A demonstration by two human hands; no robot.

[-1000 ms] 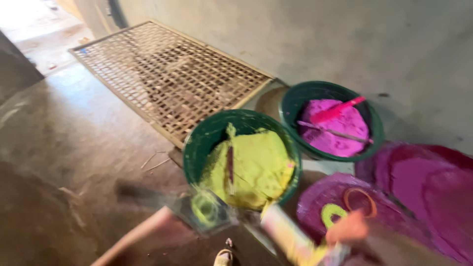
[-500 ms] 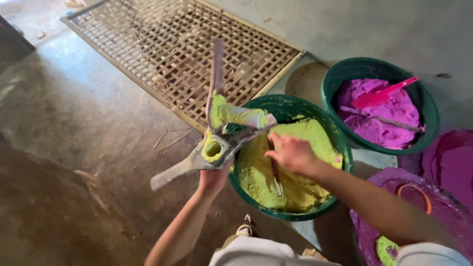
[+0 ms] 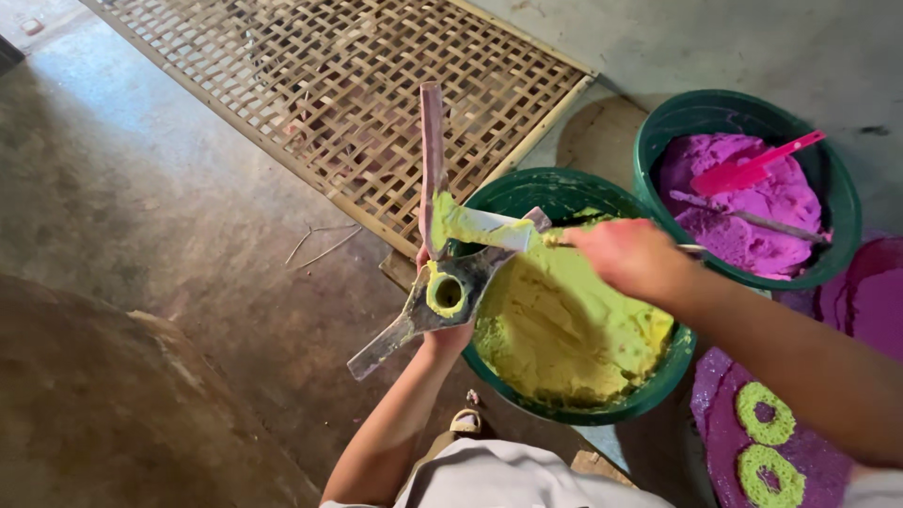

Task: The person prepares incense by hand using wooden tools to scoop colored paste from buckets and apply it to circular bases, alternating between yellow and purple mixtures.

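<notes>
Left hand (image 3: pixel 442 329) is clenched on a three-armed metal tool (image 3: pixel 444 282) — grip sits behind and under the hub, mostly hidden by it, so only knuckles and wrist show. The tool is held up over the near-left rim of the green tub (image 3: pixel 574 292) that holds yellow-green paste (image 3: pixel 564 329). Hub has a round hole ringed with the same paste. One arm points straight up away from the person, one runs down-left toward the floor, and the third runs right, over the tub; that third arm is coated yellow-green.

Right hand (image 3: pixel 630 256) is closed around a thin stick (image 3: pixel 691 248) — its tail pokes out to the right of the fist, and the working end meets the tip of the coated arm. So the key relation: the coated arm's long axis runs left-to-right, from the hub at the left grip toward the right grip, and the right hand is the nearer one to its free end, touching or just beside it. The left hand is at the hub, well short of that tip.

Around: a second green tub (image 3: pixel 828 188) of purple paste with a pink spatula (image 3: pixel 752 169) in it, behind-right. Purple tray (image 3: pixel 715 423) at lower right carries two yellow-green rings (image 3: pixel 767 414). Woven bamboo mat (image 3: pixel 348 103) lies on the concrete floor (image 3: pixel 141 207) beyond.
</notes>
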